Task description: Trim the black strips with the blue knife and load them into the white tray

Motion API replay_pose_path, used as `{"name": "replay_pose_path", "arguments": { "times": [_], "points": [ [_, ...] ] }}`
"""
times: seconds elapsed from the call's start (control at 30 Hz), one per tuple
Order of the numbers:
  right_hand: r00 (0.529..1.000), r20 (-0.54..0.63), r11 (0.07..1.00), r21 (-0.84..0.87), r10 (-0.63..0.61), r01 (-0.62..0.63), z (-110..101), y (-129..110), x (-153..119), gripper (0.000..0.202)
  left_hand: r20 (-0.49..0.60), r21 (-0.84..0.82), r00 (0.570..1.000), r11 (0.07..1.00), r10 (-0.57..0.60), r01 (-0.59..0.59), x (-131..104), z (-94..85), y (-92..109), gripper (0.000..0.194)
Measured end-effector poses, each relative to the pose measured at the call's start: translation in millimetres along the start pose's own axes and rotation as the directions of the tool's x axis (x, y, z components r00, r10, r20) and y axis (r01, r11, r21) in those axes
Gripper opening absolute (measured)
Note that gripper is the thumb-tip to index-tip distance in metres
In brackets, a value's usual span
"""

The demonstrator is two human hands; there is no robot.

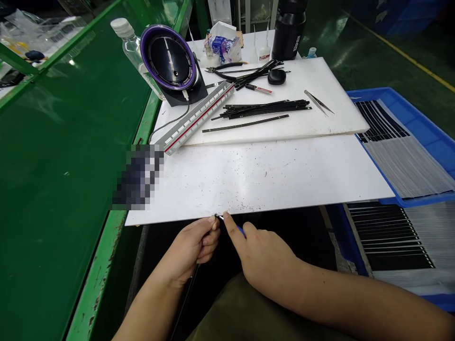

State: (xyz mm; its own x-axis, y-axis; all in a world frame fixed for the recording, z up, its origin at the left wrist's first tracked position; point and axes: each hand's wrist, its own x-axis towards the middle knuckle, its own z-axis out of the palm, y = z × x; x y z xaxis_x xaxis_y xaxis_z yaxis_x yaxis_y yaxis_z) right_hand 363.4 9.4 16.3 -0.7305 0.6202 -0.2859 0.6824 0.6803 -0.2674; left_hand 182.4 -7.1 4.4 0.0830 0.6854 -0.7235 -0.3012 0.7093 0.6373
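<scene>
Your left hand [199, 244] pinches a thin black strip [188, 292] between thumb and fingers, its tip at the near edge of the white table [291, 166] and its length hanging below. Your right hand [268, 251] grasps a blue-handled tool [241, 231], forefinger stretched towards that tip. Work on this strip looks under way, not finished. Beyond, loose black strips [265, 110] lie on a foam board [334, 118]; whether they are done or waiting cannot be told. To the right, a blue tray [439, 144] holds black strips and pale material in rows; a lower blue tray [444, 301] holds more. A capped clear bottle [128, 38] stands at far left, contents unclear.
</scene>
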Motion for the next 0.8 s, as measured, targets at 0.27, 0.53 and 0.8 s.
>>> {"name": "replay_pose_path", "arguments": {
  "times": [0.27,0.53,0.8],
  "points": [
    [0.999,-0.049,1.0,-0.02,-0.003,0.003,0.6,4.9,0.7,0.077,0.073,-0.053,0.996,0.997,-0.044,0.048,2.4,-8.1,2.1,0.025],
    [0.994,-0.108,0.987,0.151,-0.037,0.053,-7.7,20.0,0.3,0.071,0.052,-0.03,0.998,0.999,-0.023,0.024,1.8,-5.0,0.2,0.025],
    [0.994,-0.098,0.998,-0.023,-0.053,0.051,-7.6,11.8,1.5,0.076,0.045,-0.014,0.998,0.999,-0.038,0.039,4.5,-8.5,1.0,0.024]
  ]
}}
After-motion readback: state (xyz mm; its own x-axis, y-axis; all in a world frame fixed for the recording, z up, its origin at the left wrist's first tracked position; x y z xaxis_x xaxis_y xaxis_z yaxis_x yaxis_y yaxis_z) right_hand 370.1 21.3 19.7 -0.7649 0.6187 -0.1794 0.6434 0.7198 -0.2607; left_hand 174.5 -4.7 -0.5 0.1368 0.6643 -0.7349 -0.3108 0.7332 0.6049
